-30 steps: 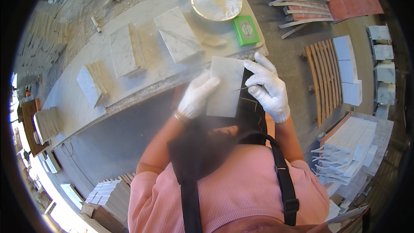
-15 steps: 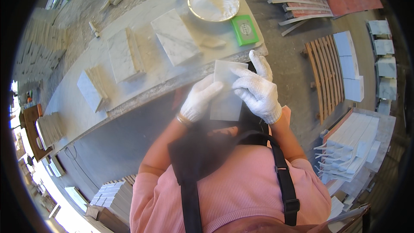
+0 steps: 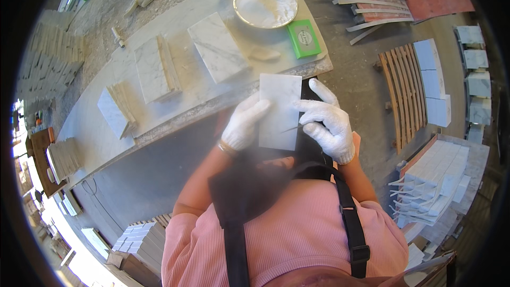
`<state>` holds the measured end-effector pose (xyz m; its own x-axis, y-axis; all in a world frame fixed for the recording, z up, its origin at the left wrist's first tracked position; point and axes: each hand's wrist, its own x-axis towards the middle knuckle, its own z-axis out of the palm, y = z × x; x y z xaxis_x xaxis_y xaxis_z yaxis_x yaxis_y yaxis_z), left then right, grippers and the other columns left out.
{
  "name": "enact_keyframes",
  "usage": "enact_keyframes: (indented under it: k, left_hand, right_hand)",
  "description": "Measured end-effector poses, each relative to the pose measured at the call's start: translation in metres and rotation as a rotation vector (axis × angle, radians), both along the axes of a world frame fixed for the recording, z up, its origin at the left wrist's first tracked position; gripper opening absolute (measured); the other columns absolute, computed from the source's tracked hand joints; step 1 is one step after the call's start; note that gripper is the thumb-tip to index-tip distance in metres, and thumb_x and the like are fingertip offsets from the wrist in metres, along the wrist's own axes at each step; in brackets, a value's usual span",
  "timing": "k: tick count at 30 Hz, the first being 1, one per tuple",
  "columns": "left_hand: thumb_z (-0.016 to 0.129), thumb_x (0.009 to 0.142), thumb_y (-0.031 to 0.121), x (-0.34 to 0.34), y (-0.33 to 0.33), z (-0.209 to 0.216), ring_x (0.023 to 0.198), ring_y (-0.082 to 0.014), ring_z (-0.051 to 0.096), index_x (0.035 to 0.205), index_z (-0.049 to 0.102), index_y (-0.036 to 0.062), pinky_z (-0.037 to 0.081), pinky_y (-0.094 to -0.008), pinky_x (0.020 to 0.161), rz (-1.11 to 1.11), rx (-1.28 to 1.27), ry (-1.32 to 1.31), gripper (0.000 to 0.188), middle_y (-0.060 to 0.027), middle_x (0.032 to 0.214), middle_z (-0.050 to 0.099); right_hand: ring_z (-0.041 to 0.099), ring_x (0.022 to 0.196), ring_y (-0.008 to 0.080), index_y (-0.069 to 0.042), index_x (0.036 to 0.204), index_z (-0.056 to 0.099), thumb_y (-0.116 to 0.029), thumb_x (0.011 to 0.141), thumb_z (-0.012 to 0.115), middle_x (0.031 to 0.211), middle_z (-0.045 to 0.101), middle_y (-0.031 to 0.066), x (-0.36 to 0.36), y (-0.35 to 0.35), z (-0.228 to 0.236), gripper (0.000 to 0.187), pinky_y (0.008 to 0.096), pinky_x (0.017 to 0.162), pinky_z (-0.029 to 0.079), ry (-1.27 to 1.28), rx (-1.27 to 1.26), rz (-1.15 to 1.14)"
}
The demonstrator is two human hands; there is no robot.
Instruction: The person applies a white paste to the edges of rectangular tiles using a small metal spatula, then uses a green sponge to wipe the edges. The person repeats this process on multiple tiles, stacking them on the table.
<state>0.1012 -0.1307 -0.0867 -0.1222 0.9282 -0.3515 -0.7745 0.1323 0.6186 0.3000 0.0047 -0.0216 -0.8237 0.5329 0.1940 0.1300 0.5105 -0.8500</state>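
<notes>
Gloved fingers of the left hand (image 3: 243,126) clasp the left edge of a pale rectangular tile (image 3: 279,112); the right hand (image 3: 328,124) grips its right edge, index finger raised, pinching a thin tool of uncertain kind against the face. The tile stands upright between both hands, just below the stone worktable (image 3: 175,101). At 12 o'clock lies a round metal tray (image 3: 266,4); at 1 o'clock, a green sponge (image 3: 304,38); at 11 o'clock, a marble slab (image 3: 218,47).

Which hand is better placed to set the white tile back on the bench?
Left, probably. The left hand grips the white tile along its bench-side edge, nearest the marble bench. The right hand sits on the far side, holding a thin tool against the tile.
</notes>
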Motion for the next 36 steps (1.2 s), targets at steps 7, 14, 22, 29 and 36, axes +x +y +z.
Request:
enact_keyframes:
  k: [7,14,22,29,36]
  left_hand:
    - [0.066,0.102,0.029,0.0,0.001,-0.003,0.127,-0.02,0.058,0.146,0.055,-0.004,0.044,-0.0375,0.111,0.002,-0.006,-0.014,0.056,-0.0108,0.141,0.063]
    - [0.067,0.102,0.03,0.0,0.0,0.0,0.128,-0.0198,0.058,0.148,0.053,-0.0042,0.043,-0.0374,0.112,-0.008,0.005,-0.031,0.059,-0.0108,0.142,0.062]
    - [0.066,0.102,0.031,-0.007,0.001,0.013,0.125,-0.018,0.057,0.149,0.054,-0.0024,0.044,-0.036,0.111,-0.075,0.034,0.094,0.058,-0.0091,0.139,0.063]
    - [0.068,0.102,0.033,-0.029,0.001,0.04,0.112,-0.0142,0.061,0.142,0.061,-0.0022,0.049,-0.0323,0.101,-0.066,-0.035,0.455,0.053,-0.0061,0.126,0.069]
    - [0.071,0.1,0.038,-0.06,-0.009,0.052,0.113,-0.0155,0.062,0.14,0.062,-0.0026,0.049,-0.0332,0.101,-0.001,-0.038,0.578,0.058,-0.0089,0.125,0.071]
  right_hand:
    - [0.051,0.143,0.0357,-0.001,0.104,0.069,-0.019,0.099,0.067,0.13,0.071,0.0211,0.027,0.015,0.005,0.019,0.05,0.112,0.048,0.112,-0.253,-0.199]
    - [0.054,0.14,0.0356,0.003,0.108,0.068,-0.017,0.1,0.067,0.136,0.066,0.0246,0.028,0.018,-0.007,0.021,0.0483,0.102,0.057,0.202,-0.353,-0.22]
    - [0.061,0.132,0.0334,0.003,0.112,0.068,-0.016,0.099,0.066,0.135,0.068,0.0228,0.028,0.018,-0.004,0.024,0.0446,0.108,0.051,0.206,-0.394,-0.249]
    - [0.066,0.117,0.0252,0.003,0.114,0.069,-0.014,0.099,0.066,0.128,0.07,0.0184,0.022,0.018,-0.003,0.023,0.0386,0.102,0.052,0.174,-0.444,-0.348]
    - [0.066,0.092,0.0135,0.001,0.114,0.07,-0.013,0.101,0.066,0.108,0.071,0.0076,0.0,0.029,0.001,0.019,0.0294,0.083,0.053,0.141,-0.458,-0.396]
